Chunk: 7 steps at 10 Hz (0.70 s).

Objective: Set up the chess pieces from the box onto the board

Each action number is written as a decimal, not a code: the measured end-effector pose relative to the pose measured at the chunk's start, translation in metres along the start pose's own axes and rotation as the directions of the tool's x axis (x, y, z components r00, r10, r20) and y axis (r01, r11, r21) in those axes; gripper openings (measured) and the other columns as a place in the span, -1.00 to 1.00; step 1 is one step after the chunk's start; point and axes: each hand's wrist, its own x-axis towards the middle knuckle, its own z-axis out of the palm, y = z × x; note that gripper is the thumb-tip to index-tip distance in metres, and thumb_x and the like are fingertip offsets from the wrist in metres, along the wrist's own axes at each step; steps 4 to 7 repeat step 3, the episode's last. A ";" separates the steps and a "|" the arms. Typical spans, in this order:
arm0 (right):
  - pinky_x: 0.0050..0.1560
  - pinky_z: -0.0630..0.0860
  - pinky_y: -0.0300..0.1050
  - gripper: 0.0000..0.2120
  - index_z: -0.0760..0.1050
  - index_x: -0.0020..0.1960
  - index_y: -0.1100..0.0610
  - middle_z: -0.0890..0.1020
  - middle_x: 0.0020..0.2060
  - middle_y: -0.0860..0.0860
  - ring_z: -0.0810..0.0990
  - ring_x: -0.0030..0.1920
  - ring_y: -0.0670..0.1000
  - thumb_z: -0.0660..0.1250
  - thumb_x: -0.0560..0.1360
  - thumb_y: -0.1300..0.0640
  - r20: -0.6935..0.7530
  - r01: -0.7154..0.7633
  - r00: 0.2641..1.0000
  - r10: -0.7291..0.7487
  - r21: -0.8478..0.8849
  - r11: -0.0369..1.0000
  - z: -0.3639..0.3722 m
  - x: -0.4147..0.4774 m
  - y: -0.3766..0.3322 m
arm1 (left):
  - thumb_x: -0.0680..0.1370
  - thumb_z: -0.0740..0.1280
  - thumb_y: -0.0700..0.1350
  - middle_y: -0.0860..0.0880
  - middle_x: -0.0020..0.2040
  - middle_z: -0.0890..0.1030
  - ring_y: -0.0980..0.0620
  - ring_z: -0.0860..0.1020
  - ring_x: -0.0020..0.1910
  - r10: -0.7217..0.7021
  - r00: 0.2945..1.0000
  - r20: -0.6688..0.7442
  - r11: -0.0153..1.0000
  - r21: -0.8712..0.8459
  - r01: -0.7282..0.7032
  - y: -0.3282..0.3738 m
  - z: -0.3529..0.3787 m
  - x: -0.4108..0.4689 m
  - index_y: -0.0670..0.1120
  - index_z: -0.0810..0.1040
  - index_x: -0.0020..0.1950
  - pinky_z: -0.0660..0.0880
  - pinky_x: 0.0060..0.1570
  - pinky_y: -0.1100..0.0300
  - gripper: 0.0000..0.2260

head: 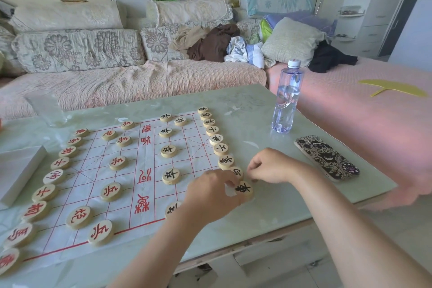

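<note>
A white paper board [131, 170] with red grid lines lies on the table. Round wooden pieces stand on it, red-lettered ones [111, 192] on the left half and black-lettered ones [171, 176] on the right half. My left hand [210, 194] rests at the board's near right corner, its fingertips on the black-lettered corner piece [243, 189]. Just beyond it my right hand [268, 167] is pinched at the neighbouring piece [237, 171], which is partly hidden. A white box [16, 170] sits at the left edge.
A water bottle [287, 98] stands at the table's far right. A phone [327, 158] in a patterned case lies right of my hands. A clear container [46, 107] stands at the far left. A sofa with cushions and clothes runs behind the glass-topped table [280, 206].
</note>
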 end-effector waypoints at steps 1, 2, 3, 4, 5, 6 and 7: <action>-0.29 0.41 -0.26 -0.92 0.65 -0.27 -0.04 0.69 -0.30 0.07 0.51 -0.43 -0.07 0.43 0.40 0.02 0.051 -0.010 0.999 0.010 -0.015 1.000 0.003 -0.004 0.000 | 0.36 0.35 0.28 0.23 -0.04 0.59 0.16 0.52 -0.07 -0.009 1.000 0.012 1.000 -0.008 0.009 0.002 0.002 -0.001 0.17 0.56 0.02 0.50 -0.07 0.18 -0.68; -0.31 0.41 -0.27 -0.92 0.65 -0.25 -0.07 0.72 -0.20 0.11 0.53 -0.44 -0.09 0.43 0.40 -0.01 0.074 -0.009 0.997 0.012 -0.035 0.999 0.005 -0.001 0.003 | 0.42 0.39 0.16 0.22 -0.02 0.58 0.15 0.50 -0.08 -0.002 1.000 -0.004 1.000 0.011 0.002 0.001 0.004 -0.001 0.17 0.55 0.03 0.48 -0.09 0.20 -0.77; -0.29 0.44 -0.25 -0.92 0.65 -0.24 -0.05 0.73 -0.19 0.07 0.56 -0.41 -0.08 0.40 0.41 0.01 0.072 -0.020 0.997 0.023 -0.047 0.999 0.001 -0.003 0.000 | 0.42 0.38 0.16 0.23 -0.03 0.55 0.16 0.50 -0.07 -0.007 1.000 0.002 1.000 0.008 0.007 0.002 0.000 -0.003 0.19 0.54 0.04 0.49 -0.07 0.18 -0.78; -0.29 0.44 -0.25 -0.92 0.65 -0.24 -0.05 0.73 -0.19 0.07 0.56 -0.41 -0.08 0.40 0.41 0.01 0.072 -0.020 0.997 0.023 -0.047 0.999 0.001 -0.003 0.000 | 0.42 0.38 0.16 0.23 -0.03 0.55 0.16 0.50 -0.07 -0.007 1.000 0.002 1.000 0.008 0.007 0.002 0.000 -0.003 0.19 0.54 0.04 0.49 -0.07 0.18 -0.78; -0.29 0.44 -0.25 -0.92 0.65 -0.24 -0.05 0.73 -0.19 0.07 0.56 -0.41 -0.08 0.40 0.41 0.01 0.072 -0.020 0.997 0.023 -0.047 0.999 0.001 -0.003 0.000 | 0.42 0.38 0.16 0.23 -0.03 0.55 0.16 0.50 -0.07 -0.007 1.000 0.002 1.000 0.008 0.007 0.002 0.000 -0.003 0.19 0.54 0.04 0.49 -0.07 0.18 -0.78; -0.29 0.44 -0.25 -0.92 0.65 -0.24 -0.05 0.73 -0.19 0.07 0.56 -0.41 -0.08 0.40 0.41 0.01 0.072 -0.020 0.997 0.023 -0.047 0.999 0.001 -0.003 0.000 | 0.42 0.38 0.16 0.23 -0.03 0.55 0.16 0.50 -0.07 -0.007 1.000 0.002 1.000 0.008 0.007 0.002 0.000 -0.003 0.19 0.54 0.04 0.49 -0.07 0.18 -0.78; -0.29 0.44 -0.25 -0.92 0.65 -0.24 -0.05 0.73 -0.19 0.07 0.56 -0.41 -0.08 0.40 0.41 0.01 0.072 -0.020 0.997 0.023 -0.047 0.999 0.001 -0.003 0.000 | 0.42 0.38 0.16 0.23 -0.03 0.55 0.16 0.50 -0.07 -0.007 1.000 0.002 1.000 0.008 0.007 0.002 0.000 -0.003 0.19 0.54 0.04 0.49 -0.07 0.18 -0.78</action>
